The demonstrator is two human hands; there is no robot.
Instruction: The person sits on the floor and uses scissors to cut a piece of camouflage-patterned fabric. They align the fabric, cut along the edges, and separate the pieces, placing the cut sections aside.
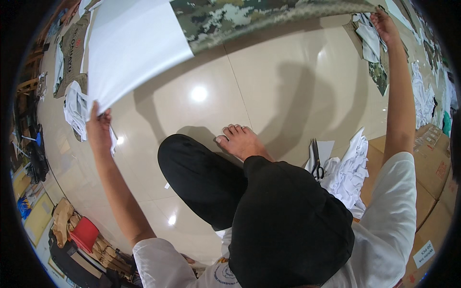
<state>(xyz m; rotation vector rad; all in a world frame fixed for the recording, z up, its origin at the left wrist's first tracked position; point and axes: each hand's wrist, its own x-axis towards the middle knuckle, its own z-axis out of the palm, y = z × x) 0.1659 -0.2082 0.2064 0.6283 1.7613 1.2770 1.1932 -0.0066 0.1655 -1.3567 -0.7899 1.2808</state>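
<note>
A wide sheet of fabric stretches between my two hands above the tiled floor (206, 144). Its left part is a plain white panel (134, 53); the rest is a green and brown camouflage panel (249, 19). The near left corner of the white panel is pinched in my left hand (99, 127). Far out to the right, my right hand (385, 28) grips the end of the camouflage panel, with the arm stretched forward. The near edge hangs in a shallow curve between them. The sheet's far edge runs out of view at the top.
Black-handled scissors (317, 165) lie beside crumpled white cloth (346, 175) to the right of my bare foot (242, 143). Cardboard boxes (425, 168) stand at the right. White and camouflage scraps (378, 77) lie under my right arm, and a white cloth bundle (75, 109) is beside my left hand.
</note>
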